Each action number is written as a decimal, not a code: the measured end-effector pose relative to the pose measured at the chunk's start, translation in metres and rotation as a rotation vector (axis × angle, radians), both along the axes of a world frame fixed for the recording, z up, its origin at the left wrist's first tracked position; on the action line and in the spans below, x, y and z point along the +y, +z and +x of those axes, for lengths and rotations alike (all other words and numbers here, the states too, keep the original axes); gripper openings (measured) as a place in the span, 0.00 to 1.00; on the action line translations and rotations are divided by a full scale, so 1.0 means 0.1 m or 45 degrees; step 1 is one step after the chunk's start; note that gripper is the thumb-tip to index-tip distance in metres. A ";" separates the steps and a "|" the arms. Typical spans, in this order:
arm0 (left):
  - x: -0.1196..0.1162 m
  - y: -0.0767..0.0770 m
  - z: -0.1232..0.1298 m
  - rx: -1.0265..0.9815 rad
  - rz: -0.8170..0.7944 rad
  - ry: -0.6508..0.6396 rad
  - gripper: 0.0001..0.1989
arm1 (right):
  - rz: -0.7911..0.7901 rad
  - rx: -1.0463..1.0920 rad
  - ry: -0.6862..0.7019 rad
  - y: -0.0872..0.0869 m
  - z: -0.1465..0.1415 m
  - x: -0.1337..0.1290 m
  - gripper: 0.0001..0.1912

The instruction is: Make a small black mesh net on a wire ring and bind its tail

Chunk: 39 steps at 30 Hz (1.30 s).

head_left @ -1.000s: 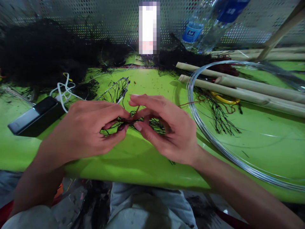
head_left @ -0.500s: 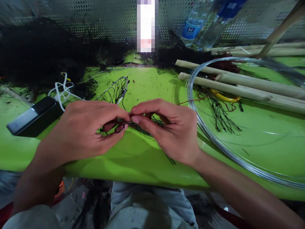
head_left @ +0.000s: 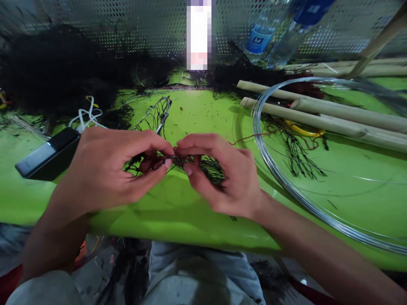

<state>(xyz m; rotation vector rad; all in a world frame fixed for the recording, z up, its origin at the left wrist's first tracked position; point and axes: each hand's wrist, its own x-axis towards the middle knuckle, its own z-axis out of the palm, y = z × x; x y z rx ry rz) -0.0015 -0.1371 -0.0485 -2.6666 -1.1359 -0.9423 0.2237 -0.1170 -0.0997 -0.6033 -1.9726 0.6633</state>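
Observation:
Dark knotted netting (head_left: 208, 168) spans both hands over the near part of the green table (head_left: 190, 114). My left hand (head_left: 116, 167) pinches its edge between thumb and forefinger. Right beside it, my right hand (head_left: 222, 173) grips the same netting, with strands hanging under the palm. Behind my left fingers, a wire loop (head_left: 161, 114) strung with black mesh stands above the table; whether it joins the held piece is hidden. A red thread (head_left: 246, 138) runs from near my right hand toward the wire coil (head_left: 270, 156).
Wooden sticks (head_left: 318, 114) lie at the right, partly under the coil. A black power bank (head_left: 49, 154) with a white cable (head_left: 87, 116) sits at the left. Dark netting piles (head_left: 60, 72) line the back. Plastic bottles (head_left: 260, 39) stand near the perforated panel (head_left: 152, 25).
My right thumb has shifted down and away from the left fingertips, widening the grip. More netting shows under the right palm. The view has moved slightly.

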 end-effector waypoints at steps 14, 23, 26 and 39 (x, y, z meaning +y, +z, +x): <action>-0.01 0.02 0.05 0.041 -0.108 0.102 0.03 | -0.623 0.328 0.195 -0.03 -0.05 0.07 0.07; 0.03 -0.04 0.05 0.090 -0.135 0.073 0.04 | -0.910 0.200 0.309 0.04 0.03 0.17 0.04; 0.04 -0.06 0.05 0.107 -0.169 0.085 0.05 | -0.969 0.086 0.398 0.08 0.07 0.21 0.03; 0.08 -0.11 0.06 0.103 -0.182 0.014 0.06 | -0.405 -0.071 -0.092 0.00 0.00 0.10 0.07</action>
